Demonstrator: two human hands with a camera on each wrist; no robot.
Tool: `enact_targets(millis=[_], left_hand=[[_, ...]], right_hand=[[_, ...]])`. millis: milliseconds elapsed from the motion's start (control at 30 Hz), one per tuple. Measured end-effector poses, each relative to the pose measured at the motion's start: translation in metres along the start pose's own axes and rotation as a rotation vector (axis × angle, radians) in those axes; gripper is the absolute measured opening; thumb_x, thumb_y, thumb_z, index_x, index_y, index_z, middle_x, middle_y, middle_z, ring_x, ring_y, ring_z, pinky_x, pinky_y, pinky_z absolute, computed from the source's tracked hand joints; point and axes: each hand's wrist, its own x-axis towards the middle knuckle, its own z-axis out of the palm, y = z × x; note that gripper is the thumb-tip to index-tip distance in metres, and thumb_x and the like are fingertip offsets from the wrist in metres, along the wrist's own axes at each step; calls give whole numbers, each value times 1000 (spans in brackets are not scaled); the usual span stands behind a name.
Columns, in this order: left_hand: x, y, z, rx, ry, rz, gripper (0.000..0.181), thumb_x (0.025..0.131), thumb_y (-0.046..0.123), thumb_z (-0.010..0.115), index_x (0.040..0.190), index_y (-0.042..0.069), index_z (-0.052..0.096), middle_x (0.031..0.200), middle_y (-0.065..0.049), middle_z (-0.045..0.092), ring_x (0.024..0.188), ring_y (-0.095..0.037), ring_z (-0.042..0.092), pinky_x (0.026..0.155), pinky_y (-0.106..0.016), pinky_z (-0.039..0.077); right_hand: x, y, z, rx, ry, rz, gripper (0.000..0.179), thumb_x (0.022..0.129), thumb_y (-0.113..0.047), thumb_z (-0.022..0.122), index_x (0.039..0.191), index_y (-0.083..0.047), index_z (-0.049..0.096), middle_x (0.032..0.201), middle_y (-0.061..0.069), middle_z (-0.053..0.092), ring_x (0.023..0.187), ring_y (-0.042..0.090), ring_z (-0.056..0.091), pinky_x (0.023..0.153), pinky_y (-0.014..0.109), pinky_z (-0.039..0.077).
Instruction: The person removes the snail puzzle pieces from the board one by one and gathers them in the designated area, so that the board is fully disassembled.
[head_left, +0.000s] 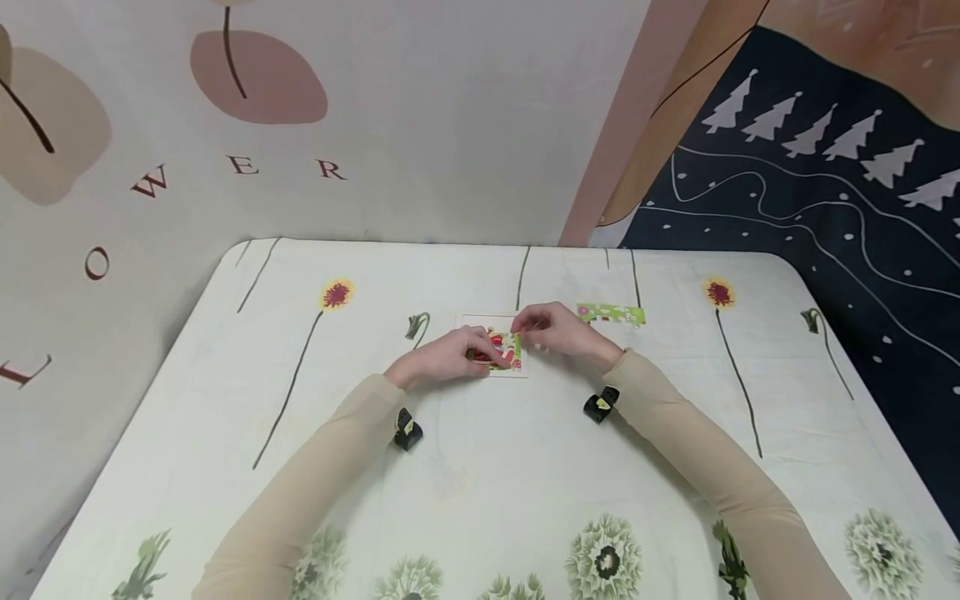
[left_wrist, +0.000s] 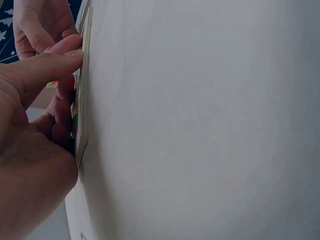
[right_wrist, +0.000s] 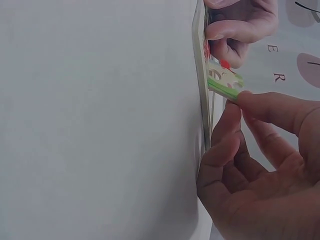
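Observation:
A small jigsaw puzzle board (head_left: pixel 516 374) with a pale border and red, green and white pictures lies flat on the table. My left hand (head_left: pixel 459 352) rests over its left part, a straight finger pressing on the pieces and covering some of them. In the right wrist view, my right hand (right_wrist: pixel 260 155) pinches a puzzle piece (right_wrist: pixel 227 84) by its green edge, between thumb and finger. The piece is tilted up, its inner end close over the board. From the head view my right hand (head_left: pixel 558 329) is at the board's upper right.
A green strip of puzzle pieces (head_left: pixel 611 314) with flower pictures lies just beyond the right hand. The tablecloth (head_left: pixel 510 467) is white with printed flowers and stems. A printed cloth wall (head_left: pixel 465 150) rises behind the table's far edge.

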Motion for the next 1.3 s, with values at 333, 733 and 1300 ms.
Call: enact_targets(millis=[333,733,1300], left_hand=[[0,1,0,5,-5,-27,29,91,5,66,117,11,74,120,-10,61,116,-24,50,105,-44,38],[0,-2,1,11,-1,8,29,90,3,66,117,12,75,112,-8,62,107,-19,50,97,-33,38],[-1,-1,1,-14,-1,-19,29,91,3,65,118,11,74,115,-9,61,108,-20,50,97,-35,39]], right_hand=[[-2,-3,-2,23,25,-3,20,92,0,59,109,2,69,105,19,70,78,14,56,65,24,47],[-9,4,-12,14,38,4,19,94,-6,61,111,-2,70,104,14,70,83,15,59,68,26,49],[-27,17,-29,7,75,21,19,94,-6,61,111,1,69,104,18,69,86,18,64,75,25,48]])
